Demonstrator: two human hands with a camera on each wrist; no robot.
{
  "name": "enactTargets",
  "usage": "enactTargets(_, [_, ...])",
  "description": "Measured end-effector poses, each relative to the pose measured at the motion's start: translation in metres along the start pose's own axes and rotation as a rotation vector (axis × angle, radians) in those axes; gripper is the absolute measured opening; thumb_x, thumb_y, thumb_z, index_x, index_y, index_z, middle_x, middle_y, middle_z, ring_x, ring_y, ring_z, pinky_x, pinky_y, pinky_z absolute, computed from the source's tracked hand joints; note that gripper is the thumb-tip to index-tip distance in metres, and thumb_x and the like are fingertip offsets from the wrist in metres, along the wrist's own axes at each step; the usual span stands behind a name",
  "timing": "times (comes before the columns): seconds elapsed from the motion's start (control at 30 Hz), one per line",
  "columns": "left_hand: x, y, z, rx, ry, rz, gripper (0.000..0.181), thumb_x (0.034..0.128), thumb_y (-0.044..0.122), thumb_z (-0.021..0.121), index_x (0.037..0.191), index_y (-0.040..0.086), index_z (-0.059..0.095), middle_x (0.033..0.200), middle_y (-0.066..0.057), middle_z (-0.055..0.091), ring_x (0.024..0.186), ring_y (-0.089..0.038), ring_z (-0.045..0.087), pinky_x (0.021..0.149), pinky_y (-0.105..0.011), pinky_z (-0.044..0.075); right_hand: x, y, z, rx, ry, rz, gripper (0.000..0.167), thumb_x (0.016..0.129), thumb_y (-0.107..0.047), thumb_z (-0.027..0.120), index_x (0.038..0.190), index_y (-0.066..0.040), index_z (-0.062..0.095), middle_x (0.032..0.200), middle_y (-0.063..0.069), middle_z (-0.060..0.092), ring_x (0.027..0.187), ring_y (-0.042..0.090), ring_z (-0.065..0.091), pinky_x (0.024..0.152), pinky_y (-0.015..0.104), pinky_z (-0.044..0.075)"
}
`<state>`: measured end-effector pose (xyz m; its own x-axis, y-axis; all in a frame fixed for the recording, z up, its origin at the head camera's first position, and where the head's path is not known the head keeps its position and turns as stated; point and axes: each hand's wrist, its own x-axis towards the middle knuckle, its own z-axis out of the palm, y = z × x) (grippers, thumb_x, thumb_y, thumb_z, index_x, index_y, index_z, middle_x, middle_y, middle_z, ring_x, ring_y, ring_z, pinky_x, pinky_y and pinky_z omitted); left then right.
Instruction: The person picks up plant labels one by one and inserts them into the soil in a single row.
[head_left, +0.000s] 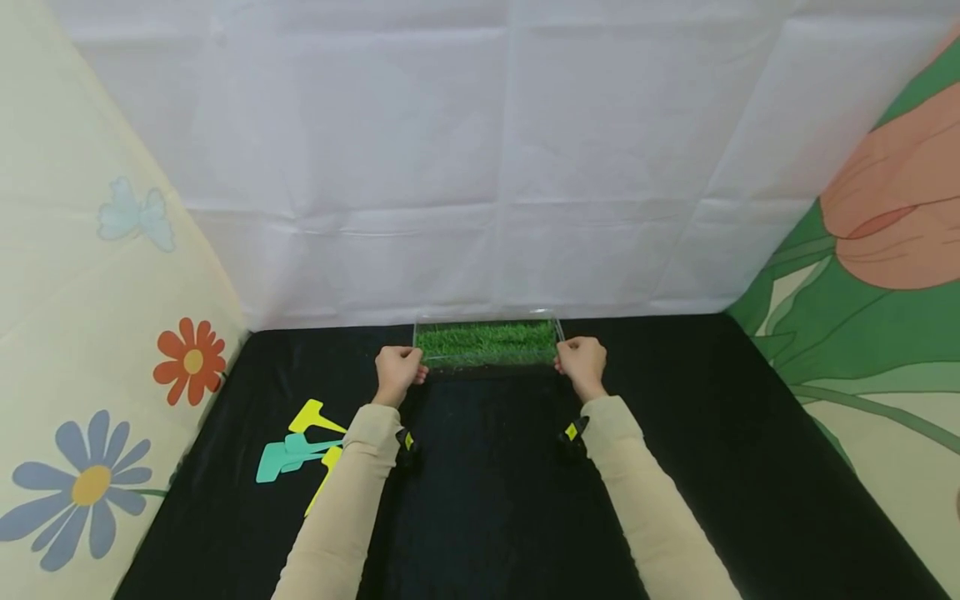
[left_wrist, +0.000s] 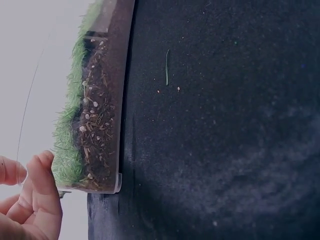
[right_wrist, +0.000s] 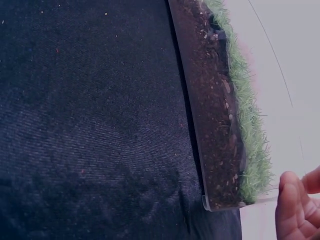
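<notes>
A clear plastic box [head_left: 487,358] stands at the back of the black cloth, in front of the white backdrop. Dark soil [left_wrist: 97,125] with white specks fills its lower part, and green grass [head_left: 487,337] covers the top. At the box's left front corner, my left hand [head_left: 397,371] pinches the upper rim between thumb and fingers. My right hand [head_left: 581,365] pinches the rim at the right front corner in the same way. Through the transparent wall the soil [right_wrist: 215,125] also shows in the right wrist view, with my right fingers [right_wrist: 290,205] beside the grass.
Yellow T-shaped plant labels [head_left: 309,417] and turquoise ones [head_left: 276,458] lie on the black cloth [head_left: 480,500] left of my left forearm, which partly covers them. A loose grass blade [left_wrist: 167,67] and soil crumbs lie before the box. Flower-printed cloths [head_left: 90,487] hang at both sides.
</notes>
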<state>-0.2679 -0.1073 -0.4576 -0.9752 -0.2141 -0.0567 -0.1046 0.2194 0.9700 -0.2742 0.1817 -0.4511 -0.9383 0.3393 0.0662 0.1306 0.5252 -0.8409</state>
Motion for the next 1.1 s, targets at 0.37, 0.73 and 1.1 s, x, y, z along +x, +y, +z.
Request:
enactTargets(0.37, [-0.006, -0.002, -0.002, 0.028, 0.000, 0.019, 0.025, 0.0846, 0.005, 0.049, 0.094, -0.010, 0.066, 0.057, -0.011, 0.062, 0.043, -0.010, 0.055, 0.047, -0.033, 0.051, -0.007, -0.001, -0.003, 0.005, -0.006, 0.001, 0.023, 0.084, -0.009, 0.051, 0.086, 0.006, 0.068, 0.059, 0.007, 0.062, 0.042, 0.008, 0.054, 0.044, 0.024, 0.046])
enactTargets(0.73, [-0.013, -0.006, -0.003, 0.042, 0.010, 0.028, 0.025, 0.0870, 0.008, 0.049, 0.096, -0.008, 0.066, 0.062, -0.013, 0.063, 0.046, -0.011, 0.057, 0.046, -0.027, 0.049, -0.015, 0.001, -0.008, 0.019, -0.027, -0.030, 0.023, 0.084, -0.008, 0.050, 0.085, 0.006, 0.068, 0.059, 0.008, 0.062, 0.045, 0.010, 0.055, 0.047, 0.026, 0.047])
enactTargets(1.1, [-0.021, -0.004, -0.007, 0.033, -0.008, 0.014, 0.025, 0.0869, 0.008, 0.049, 0.096, -0.009, 0.066, 0.061, -0.012, 0.063, 0.046, -0.011, 0.057, 0.046, -0.027, 0.049, -0.021, 0.004, -0.011, 0.038, -0.024, -0.035, 0.023, 0.084, -0.007, 0.049, 0.086, 0.008, 0.067, 0.059, 0.009, 0.062, 0.044, 0.010, 0.054, 0.044, 0.025, 0.045])
